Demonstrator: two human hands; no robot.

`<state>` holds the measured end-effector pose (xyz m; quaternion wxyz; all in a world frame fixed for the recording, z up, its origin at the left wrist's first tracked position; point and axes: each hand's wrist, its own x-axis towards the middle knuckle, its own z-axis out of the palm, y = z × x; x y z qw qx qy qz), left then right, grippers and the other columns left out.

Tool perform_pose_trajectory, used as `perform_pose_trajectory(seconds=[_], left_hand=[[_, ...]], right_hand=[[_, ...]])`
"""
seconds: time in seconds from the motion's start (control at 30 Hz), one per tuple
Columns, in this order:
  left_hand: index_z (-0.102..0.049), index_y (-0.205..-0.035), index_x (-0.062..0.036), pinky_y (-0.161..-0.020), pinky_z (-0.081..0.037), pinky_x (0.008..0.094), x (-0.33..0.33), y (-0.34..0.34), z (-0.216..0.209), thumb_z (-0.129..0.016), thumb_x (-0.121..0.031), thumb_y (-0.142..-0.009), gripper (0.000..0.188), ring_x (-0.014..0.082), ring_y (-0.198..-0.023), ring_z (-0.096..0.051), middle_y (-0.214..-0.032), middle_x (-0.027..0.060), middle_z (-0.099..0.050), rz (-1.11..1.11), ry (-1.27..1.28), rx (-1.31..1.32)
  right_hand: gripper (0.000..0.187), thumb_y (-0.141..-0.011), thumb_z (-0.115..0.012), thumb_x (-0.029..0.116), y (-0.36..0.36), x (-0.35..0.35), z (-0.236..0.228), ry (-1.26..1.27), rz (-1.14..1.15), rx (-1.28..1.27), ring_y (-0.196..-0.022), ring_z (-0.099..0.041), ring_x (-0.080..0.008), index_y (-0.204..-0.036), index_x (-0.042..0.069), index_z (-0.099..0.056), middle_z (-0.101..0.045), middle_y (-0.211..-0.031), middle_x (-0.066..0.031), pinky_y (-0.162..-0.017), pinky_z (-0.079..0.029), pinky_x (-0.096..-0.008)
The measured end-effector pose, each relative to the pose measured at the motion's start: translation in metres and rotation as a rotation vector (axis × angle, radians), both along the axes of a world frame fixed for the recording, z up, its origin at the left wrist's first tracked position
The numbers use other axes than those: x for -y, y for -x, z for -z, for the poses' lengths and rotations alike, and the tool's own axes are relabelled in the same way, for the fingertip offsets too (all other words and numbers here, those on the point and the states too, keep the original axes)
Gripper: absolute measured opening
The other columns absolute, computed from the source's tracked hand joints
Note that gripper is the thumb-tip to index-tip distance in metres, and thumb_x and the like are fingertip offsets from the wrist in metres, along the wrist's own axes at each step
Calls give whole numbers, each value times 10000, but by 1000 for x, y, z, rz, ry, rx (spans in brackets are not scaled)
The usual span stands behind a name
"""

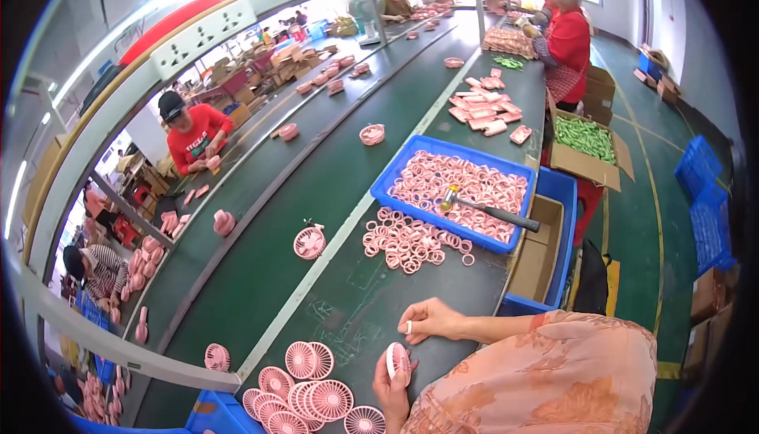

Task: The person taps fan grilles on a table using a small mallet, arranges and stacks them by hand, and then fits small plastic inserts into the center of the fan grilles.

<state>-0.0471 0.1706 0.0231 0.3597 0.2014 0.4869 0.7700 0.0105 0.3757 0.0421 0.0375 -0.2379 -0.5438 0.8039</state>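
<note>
My left hand (390, 397) is closed around a round pink fan piece (398, 361), tilted up on its edge above the near worktable. Just beyond it, my right hand (435, 320) has its fingers pinched together. A small whitish piece (409, 326) shows at those fingertips; its exact kind is unclear. Left of my left hand lies a pile of round pink fan grilles (330, 399), several overlapping. Farther off, loose pink rings (399, 246) are heaped beside a blue tray (486, 243) full of more rings. A hammer (490, 210) with a dark handle rests on top of them.
A conveyor belt (261, 296) runs along the left, carrying pink fans (309, 242). Co-workers sit across it, one in a red top (198, 135); others stand at the far end. At right are a blue crate (563, 236) and a carton of green parts (583, 140).
</note>
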Motion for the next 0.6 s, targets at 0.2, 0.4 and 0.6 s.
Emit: perform_pose_trajectory(seconds=[0.2,0.4,0.6], left_hand=[[-459,-1387,77,-958,-565,468,-2,-3,-6,-653,-269,-915,616,326,-1205,-606,-1315,197,-567,-24,18,-52],[-485,-1404,15,-973,-541,440,4,8,29,-673,-265,-962,556,249,-1084,-646,-1242,122,-624,-29,26,207],[-486,-1399,21,-962,-546,440,-3,-3,12,-630,-276,-983,531,259,-1118,-627,-1253,131,-606,-108,88,59]], right_hand=[[240,-959,-670,145,-20,-5,12,-42,5,-15,-849,-709,-156,-1131,-23,-677,-693,-974,-93,-769,-623,-279],[251,-982,-586,103,-35,-11,10,-89,-24,-30,-875,-713,-159,-1181,-32,-661,-692,-985,-95,-793,-617,-281],[195,-944,-589,44,-51,-9,-1,-238,-68,-21,-841,-726,-173,-1111,-48,-629,-710,-955,-124,-747,-626,-298]])
